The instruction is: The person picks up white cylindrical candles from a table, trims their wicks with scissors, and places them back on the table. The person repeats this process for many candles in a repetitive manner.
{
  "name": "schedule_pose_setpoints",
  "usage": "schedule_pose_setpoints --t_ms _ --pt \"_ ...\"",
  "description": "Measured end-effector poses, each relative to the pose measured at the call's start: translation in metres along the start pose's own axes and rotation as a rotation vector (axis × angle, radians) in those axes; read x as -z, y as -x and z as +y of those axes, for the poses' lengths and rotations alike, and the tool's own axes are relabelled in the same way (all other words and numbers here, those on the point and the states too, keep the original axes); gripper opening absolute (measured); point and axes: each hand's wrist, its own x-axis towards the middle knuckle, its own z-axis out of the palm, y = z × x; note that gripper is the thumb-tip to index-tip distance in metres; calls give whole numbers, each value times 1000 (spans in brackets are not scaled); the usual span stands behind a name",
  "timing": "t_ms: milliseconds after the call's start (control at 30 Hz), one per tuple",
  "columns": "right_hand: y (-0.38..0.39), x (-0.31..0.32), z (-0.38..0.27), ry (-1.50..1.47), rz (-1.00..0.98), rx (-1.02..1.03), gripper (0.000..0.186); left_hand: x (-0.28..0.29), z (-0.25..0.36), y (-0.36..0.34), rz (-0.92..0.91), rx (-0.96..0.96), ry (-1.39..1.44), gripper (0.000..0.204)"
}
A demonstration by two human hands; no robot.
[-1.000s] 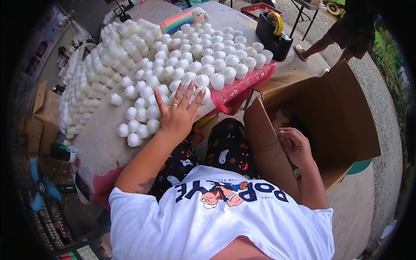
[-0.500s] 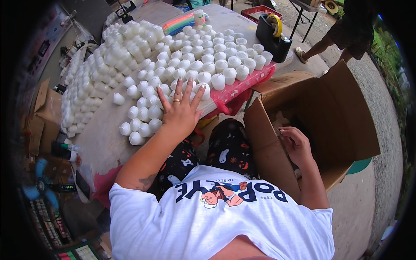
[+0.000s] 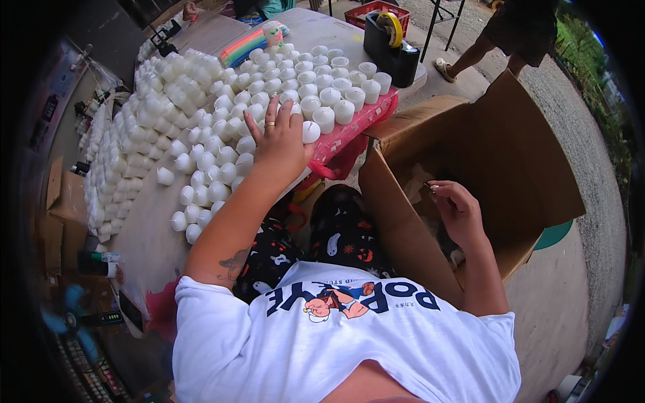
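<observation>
My left hand [image 3: 279,151] rests among the white votive candles [image 3: 324,119] on the table, palm down with its fingers stretched out over them. Beside its fingers, one white candle [image 3: 310,131] tilts its wick end up. Over the opening of a large cardboard box [image 3: 413,215], my right hand [image 3: 458,211] is pinched closed. A small, dark, thin bit shows at its fingertips, too small to name. Candles near the table's front edge lie tipped, while those toward the far right stand upright in rows.
Wrapped packs of white candles [image 3: 127,158] are piled at the left. A black tape dispenser [image 3: 390,57] stands on the table's far right corner, beyond pink plastic sheeting [image 3: 342,138]. A blue fan [image 3: 74,316] is at lower left. Another person's legs [image 3: 470,57] show at far right.
The view has shifted, moving the scene slightly left. My left hand's fingers have drawn closer together over the candles. My right hand remains pinched above the box.
</observation>
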Motion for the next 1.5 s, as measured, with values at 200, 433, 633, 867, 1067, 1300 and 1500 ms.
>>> schedule_pose_setpoints --t_ms 200,433,633,867,1067,1300,1500 --pt "2 2 -1 -226 0 -99 17 8 9 -3 114 -95 170 48" --pt "2 7 -10 -387 46 -167 15 38 75 9 -80 17 1350 50" --pt "-1 13 -21 -137 93 -49 19 -3 114 8 -230 -136 1366 45" --pt "-2 19 -17 9 114 23 20 -11 132 6 -241 -228 1335 43" --pt "-4 15 -17 29 141 36 14 -13 137 7 -171 -275 1271 42" --pt "-3 5 -17 26 197 -11 13 -24 148 3 110 -301 1107 42" --pt "0 -3 -19 -152 172 -82 13 -33 155 -2 188 -305 999 45"
